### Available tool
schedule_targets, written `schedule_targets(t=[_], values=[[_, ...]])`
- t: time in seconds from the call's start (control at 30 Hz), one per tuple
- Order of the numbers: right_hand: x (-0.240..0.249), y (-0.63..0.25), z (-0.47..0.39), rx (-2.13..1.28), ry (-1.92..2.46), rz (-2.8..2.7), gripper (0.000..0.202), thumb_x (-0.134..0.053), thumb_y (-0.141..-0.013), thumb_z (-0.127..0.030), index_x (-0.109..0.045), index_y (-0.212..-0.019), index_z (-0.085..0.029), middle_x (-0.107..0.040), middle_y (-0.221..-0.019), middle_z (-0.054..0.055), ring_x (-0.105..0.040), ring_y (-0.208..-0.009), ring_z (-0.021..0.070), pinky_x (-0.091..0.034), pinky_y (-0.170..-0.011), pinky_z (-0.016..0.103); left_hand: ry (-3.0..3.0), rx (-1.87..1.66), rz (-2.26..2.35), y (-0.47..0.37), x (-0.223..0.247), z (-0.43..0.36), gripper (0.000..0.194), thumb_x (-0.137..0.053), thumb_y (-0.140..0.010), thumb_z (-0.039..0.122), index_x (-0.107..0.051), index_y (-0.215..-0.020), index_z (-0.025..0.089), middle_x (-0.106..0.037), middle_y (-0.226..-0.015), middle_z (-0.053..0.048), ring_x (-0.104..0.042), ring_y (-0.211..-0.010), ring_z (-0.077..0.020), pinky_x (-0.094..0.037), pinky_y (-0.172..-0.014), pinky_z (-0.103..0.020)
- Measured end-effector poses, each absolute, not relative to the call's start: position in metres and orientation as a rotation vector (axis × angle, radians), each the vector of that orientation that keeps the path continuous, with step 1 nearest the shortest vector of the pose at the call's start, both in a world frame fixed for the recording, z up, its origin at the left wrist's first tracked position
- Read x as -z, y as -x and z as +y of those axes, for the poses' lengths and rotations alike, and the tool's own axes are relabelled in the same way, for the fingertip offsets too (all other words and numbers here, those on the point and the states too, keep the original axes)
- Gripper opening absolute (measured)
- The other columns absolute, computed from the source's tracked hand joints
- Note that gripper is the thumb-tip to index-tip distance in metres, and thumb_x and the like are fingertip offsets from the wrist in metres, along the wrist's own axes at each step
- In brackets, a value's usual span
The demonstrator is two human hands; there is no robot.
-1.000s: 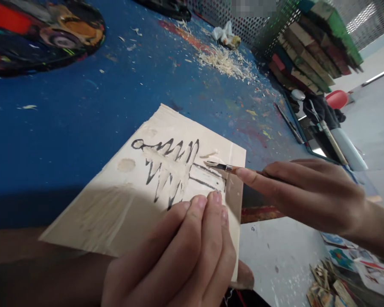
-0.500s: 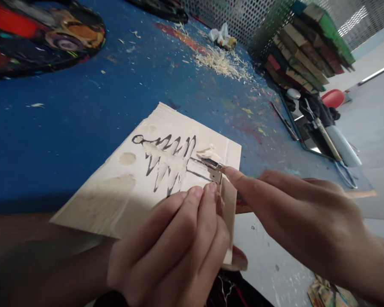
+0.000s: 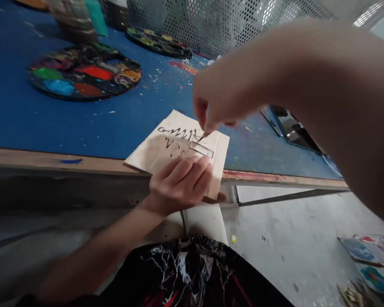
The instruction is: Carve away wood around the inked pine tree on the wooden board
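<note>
A pale wooden board [image 3: 147,153] with a black zigzag and rectangle drawing lies tilted over the table's front edge. My left hand [image 3: 182,179] grips its near side, fingers curled and pressed on top beside the drawn rectangle, with a fingertip showing below the board's lower corner. Above the drawing, my right hand [image 3: 220,98] is closed with its wrist raised. From its fingertips a thin dark tip of the carving tool [image 3: 201,138] points down at the wood near the rectangle; the handle is hidden in the hand.
A paint-smeared palette [image 3: 86,72] lies on the blue table [image 3: 13,123], with another palette [image 3: 160,42] by the perforated metal screen [image 3: 192,21]. Jars [image 3: 72,19] stand at the back left. A dark tablet-like device [image 3: 291,128] with a cable lies right, partly behind my forearm.
My right hand has swung up and over the board, its wrist now raised and fingers pointing down. The left hand stays on the board. The view has pulled back, showing more table and floor.
</note>
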State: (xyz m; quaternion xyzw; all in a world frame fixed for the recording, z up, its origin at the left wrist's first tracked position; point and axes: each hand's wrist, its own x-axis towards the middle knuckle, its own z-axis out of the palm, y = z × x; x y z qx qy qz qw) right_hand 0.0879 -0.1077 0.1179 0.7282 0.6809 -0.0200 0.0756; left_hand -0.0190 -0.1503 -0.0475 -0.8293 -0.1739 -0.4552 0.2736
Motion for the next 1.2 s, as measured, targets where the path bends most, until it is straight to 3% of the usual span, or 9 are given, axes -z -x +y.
schedule_targets(t=[0.13,0.23,0.3,0.37,0.4,0.5,0.77,0.97,1.2], values=[[-0.127,-0.101,-0.061,0.464,-1.770,1.901,0.066,-0.019,-0.077,-0.036,-0.058,-0.099,0.012,-0.048,-0.057,-0.012,-0.038,-0.036,-0.0092,-0.015,-0.044,0.013,2.251,1.251,-0.480,0.016,0.054,-0.152,0.039,-0.058,-0.086,0.051,-0.065,-0.093,0.013,-0.074,-0.091,-0.007,-0.067,-0.080,-0.0190,-0.054,-0.060,-0.030],[-0.118,-0.135,-0.061,0.619,-1.812,1.921,0.081,0.008,-0.077,-0.032,-0.046,-0.091,0.026,-0.046,-0.068,-0.012,-0.032,-0.038,-0.0133,-0.013,-0.045,0.015,2.255,1.278,-0.486,0.014,0.059,-0.151,0.039,-0.057,-0.088,0.052,-0.063,-0.094,0.014,-0.072,-0.089,-0.007,-0.066,-0.080,-0.0185,-0.053,-0.062,-0.030],[-0.105,-0.163,-0.080,0.651,-1.876,2.011,0.067,-0.010,-0.098,-0.031,-0.045,-0.090,0.026,-0.049,-0.080,-0.009,-0.038,-0.045,-0.0132,-0.027,-0.052,0.010,2.264,1.276,-0.496,0.013,0.061,-0.151,0.034,-0.055,-0.090,0.048,-0.061,-0.097,0.015,-0.069,-0.094,-0.006,-0.065,-0.082,-0.0163,-0.054,-0.067,-0.030],[-0.087,-0.192,-0.107,0.624,-1.970,2.151,0.051,-0.033,-0.101,-0.037,-0.055,-0.104,0.008,-0.060,-0.096,0.001,-0.053,-0.063,-0.0028,-0.041,-0.059,0.013,2.274,1.275,-0.514,0.013,0.063,-0.152,0.030,-0.055,-0.092,0.044,-0.060,-0.100,0.015,-0.066,-0.096,-0.005,-0.063,-0.083,-0.0145,-0.054,-0.070,-0.030],[-0.077,-0.206,-0.120,0.591,-2.000,2.219,0.071,-0.001,-0.098,-0.030,-0.049,-0.105,0.020,-0.052,-0.108,0.005,-0.055,-0.072,-0.0024,-0.039,-0.065,0.017,2.278,1.278,-0.525,0.013,0.064,-0.152,0.029,-0.055,-0.092,0.043,-0.060,-0.100,0.015,-0.065,-0.096,-0.004,-0.063,-0.082,-0.0141,-0.054,-0.070,-0.030],[-0.045,-0.243,-0.147,0.306,-2.261,2.311,0.031,-0.052,-0.095,-0.038,-0.058,-0.114,-0.014,-0.063,-0.102,0.005,-0.062,-0.079,0.0120,-0.055,-0.067,0.028,2.285,1.296,-0.519,0.014,0.067,-0.151,0.028,-0.055,-0.092,0.042,-0.060,-0.100,0.015,-0.063,-0.096,-0.004,-0.062,-0.082,-0.0140,-0.054,-0.071,-0.031],[-0.012,-0.246,-0.121,-0.356,-2.432,2.462,0.041,-0.051,-0.093,-0.026,-0.047,-0.132,-0.015,-0.049,-0.133,0.016,-0.049,-0.121,0.0294,-0.040,-0.099,0.054,2.288,1.351,-0.417,0.023,0.067,-0.144,0.030,-0.055,-0.092,0.043,-0.059,-0.104,0.015,-0.063,-0.102,-0.006,-0.062,-0.087,-0.0155,-0.055,-0.075,-0.033],[-0.013,-0.180,-0.111,-0.157,-1.394,3.085,0.053,-0.041,-0.091,-0.014,-0.040,-0.143,-0.023,-0.042,-0.148,0.007,-0.042,-0.133,0.0168,-0.036,-0.108,0.031,2.306,1.360,-0.373,0.029,0.067,-0.147,0.038,-0.052,-0.092,0.051,-0.059,-0.106,0.016,-0.063,-0.104,-0.006,-0.062,-0.090,-0.0165,-0.054,-0.077,-0.035],[-0.005,-0.175,-0.121,-0.137,-0.890,3.201,0.035,-0.043,-0.094,-0.015,-0.058,-0.124,-0.007,-0.058,-0.130,0.018,-0.053,-0.122,0.0216,-0.040,-0.106,0.035,2.302,1.370,-0.380,0.029,0.068,-0.148,0.037,-0.051,-0.092,0.050,-0.059,-0.107,0.018,-0.062,-0.105,-0.006,-0.061,-0.090,-0.0164,-0.054,-0.079,-0.035]])
